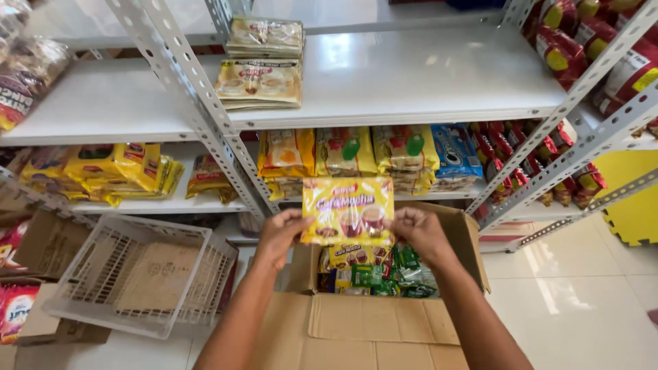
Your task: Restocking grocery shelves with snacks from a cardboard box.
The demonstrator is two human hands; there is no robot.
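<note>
Both hands hold up 1 yellow packet [347, 211] flat toward the camera, above an open cardboard box [356, 322] that sits on the floor in front of the shelves. The left hand [279, 236] grips the packet's left edge, thumb in front and fingers curled behind, pinching it; the right hand [419, 231] does the same at the right edge, its fingers bunched around the side. The packet shows red lettering and a picture of cups, and it hangs level, just below the front lip of the white shelf [384, 82]. Inside the box lie more packets [373, 270], yellow ones on top and green ones beneath, crowded at the far end. To the left of the box a white plastic basket [137, 274] stands tilted on the floor, with a brown sheet of card inside it. On the lower shelf behind the packet stand rows of yellow bags [346, 151] and a blue biscuit pack [456, 154]. On the upper shelf sits a stack of beige packets [262, 65]. Red bags [569, 48] fill the rack at the right.
</note>
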